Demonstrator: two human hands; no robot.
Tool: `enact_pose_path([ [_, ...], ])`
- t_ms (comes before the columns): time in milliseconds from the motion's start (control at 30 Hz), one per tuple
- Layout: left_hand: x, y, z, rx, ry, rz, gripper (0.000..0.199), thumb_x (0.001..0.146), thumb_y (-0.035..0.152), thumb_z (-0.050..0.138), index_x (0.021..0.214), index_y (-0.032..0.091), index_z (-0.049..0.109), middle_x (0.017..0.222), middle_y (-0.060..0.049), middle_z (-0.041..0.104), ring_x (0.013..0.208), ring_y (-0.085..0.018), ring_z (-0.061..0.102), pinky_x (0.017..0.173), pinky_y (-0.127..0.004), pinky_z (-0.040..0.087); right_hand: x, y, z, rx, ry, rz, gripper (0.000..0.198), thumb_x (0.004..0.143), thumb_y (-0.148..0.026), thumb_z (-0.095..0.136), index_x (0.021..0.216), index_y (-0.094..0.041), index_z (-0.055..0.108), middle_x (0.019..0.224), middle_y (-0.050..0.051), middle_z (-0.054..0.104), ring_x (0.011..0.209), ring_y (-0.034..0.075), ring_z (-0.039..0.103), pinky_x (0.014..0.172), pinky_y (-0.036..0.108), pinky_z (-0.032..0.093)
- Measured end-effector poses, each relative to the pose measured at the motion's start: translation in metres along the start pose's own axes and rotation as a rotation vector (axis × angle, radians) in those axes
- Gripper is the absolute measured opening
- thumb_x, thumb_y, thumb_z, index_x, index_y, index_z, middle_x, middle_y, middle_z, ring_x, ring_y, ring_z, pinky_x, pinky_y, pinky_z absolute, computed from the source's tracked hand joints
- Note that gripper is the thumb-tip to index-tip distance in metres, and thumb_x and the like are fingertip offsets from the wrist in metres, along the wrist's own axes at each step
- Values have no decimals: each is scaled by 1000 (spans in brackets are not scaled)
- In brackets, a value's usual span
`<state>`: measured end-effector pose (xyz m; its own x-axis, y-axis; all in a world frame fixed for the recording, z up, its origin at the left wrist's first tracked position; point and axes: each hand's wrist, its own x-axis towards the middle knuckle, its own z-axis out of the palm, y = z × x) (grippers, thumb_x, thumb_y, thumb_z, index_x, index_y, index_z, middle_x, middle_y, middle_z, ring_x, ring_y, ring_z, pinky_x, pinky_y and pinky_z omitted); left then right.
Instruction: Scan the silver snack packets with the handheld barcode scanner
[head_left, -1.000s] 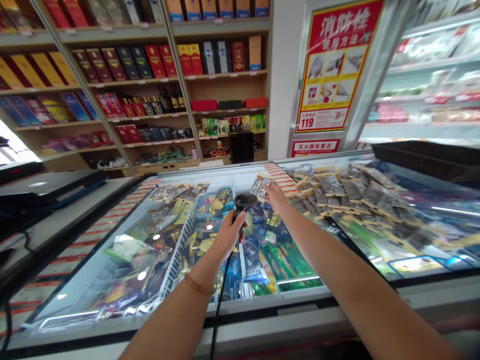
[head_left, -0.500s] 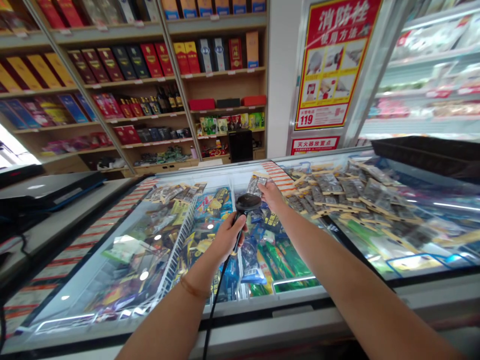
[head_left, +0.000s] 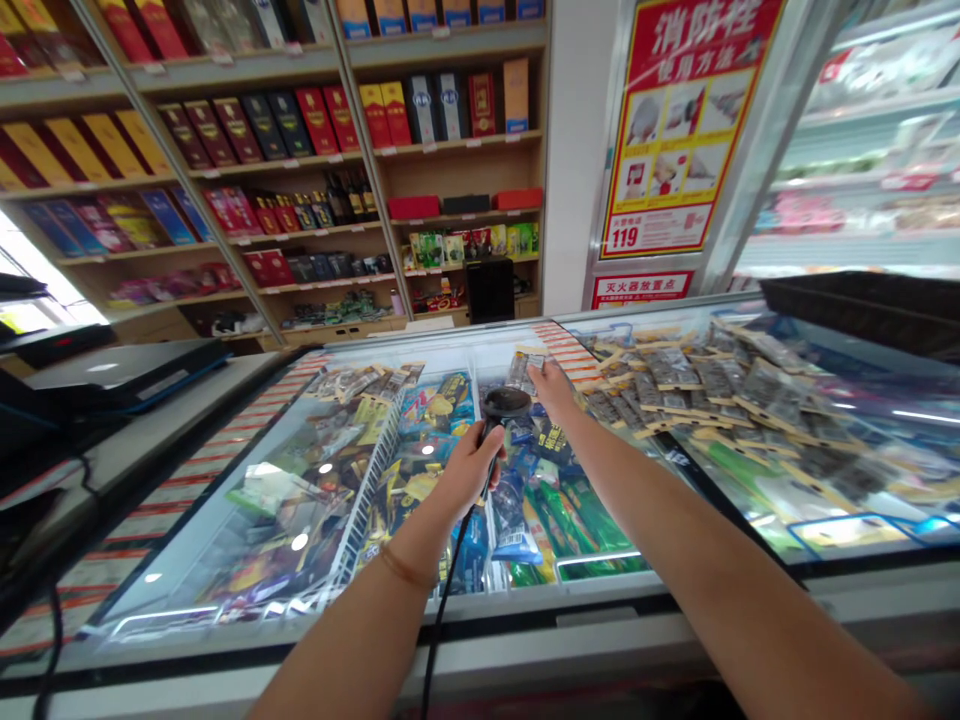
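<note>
My left hand (head_left: 474, 462) is wrapped round the handle of a black barcode scanner (head_left: 507, 403), its cable running down past my forearm. Just beyond the scanner's head, my right hand (head_left: 553, 388) pinches a small clear food packet (head_left: 525, 368) by its right side. The packet has a tan strip along its top and dark contents. Both hands are above the glass top of a chest freezer (head_left: 480, 590). A heap of similar packets (head_left: 682, 385) lies on the glass to the right of my right arm.
Bagged frozen goods (head_left: 442, 400) fill wire baskets under the glass. More packets (head_left: 367, 382) sit at the freezer's far left. A black tray (head_left: 862, 310) rests at the right. A counter with a flat device (head_left: 127, 370) flanks the left; boxed goods line shelves (head_left: 300, 165) behind.
The whole view has shifted slightly, so the scene sits a little further right. Both hands keep their grips, with the scanner's head still close to the packet.
</note>
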<state>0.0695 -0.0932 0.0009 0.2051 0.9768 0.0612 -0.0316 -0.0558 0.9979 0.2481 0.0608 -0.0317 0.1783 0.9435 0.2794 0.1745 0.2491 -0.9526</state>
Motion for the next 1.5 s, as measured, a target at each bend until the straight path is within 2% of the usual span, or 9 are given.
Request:
enact_pose_path([
  [167,3,15,-10,-27,202,-41,55,71,70,69,84,21,48,67,4,58,37,-7,46,35,-22,34,-6,-13,5,-157,26,101,26,93,-44,59,102,-19,61,67,1,65,41,13,56,47,25,46],
  [300,0,44,-49,-80,370,-74,49,76,65,67,84,20,50,67,3,59,38,-8,47,35,-23,35,-2,-35,30,-60,-72,209,19,89,-29,66,103,-19,60,78,5,71,47,15,63,44,24,46],
  [600,-53,73,-181,8,808,-71,34,81,52,63,86,20,53,68,3,59,38,-8,47,37,-23,37,10,-114,187,147,-322,300,5,85,-17,71,89,-15,69,61,1,66,55,15,67,56,23,53],
  [733,-81,70,-222,34,935,-87,30,83,49,59,84,20,51,65,3,58,37,-10,48,35,-23,36,5,-139,236,262,-448,337,29,88,-10,65,117,-15,64,81,5,72,67,14,72,65,25,60],
  [833,-91,67,-234,20,964,-82,30,83,48,58,83,20,51,64,3,58,38,-10,48,36,-23,37,-2,-140,242,414,-529,394,57,89,-6,60,143,-18,47,99,7,71,70,13,73,68,27,63],
  [933,-88,65,-228,-1,951,-88,28,84,46,58,82,20,51,65,3,58,38,-10,48,36,-23,38,-6,-126,222,432,-537,401,63,88,-7,63,147,-18,43,111,11,70,69,12,72,71,29,64],
  [1067,-67,61,-195,-41,845,-86,26,84,45,59,83,20,52,66,2,59,38,-10,47,36,-24,38,-5,-105,163,312,-457,332,49,85,-7,69,132,-14,58,120,15,68,67,13,72,76,33,63],
  [1333,-13,56,-79,-113,516,-64,33,82,51,65,82,20,52,67,1,60,39,-9,48,36,-22,37,9,-90,-13,-89,-165,104,15,81,-10,71,94,-16,71,90,5,73,67,14,70,68,29,58],
  [1500,12,43,-18,-138,389,-65,40,79,57,66,84,21,51,68,1,61,39,-9,48,36,-23,37,18,-82,-128,-589,128,-71,8,77,-12,71,72,-18,68,81,5,72,96,24,69,93,39,52],
])
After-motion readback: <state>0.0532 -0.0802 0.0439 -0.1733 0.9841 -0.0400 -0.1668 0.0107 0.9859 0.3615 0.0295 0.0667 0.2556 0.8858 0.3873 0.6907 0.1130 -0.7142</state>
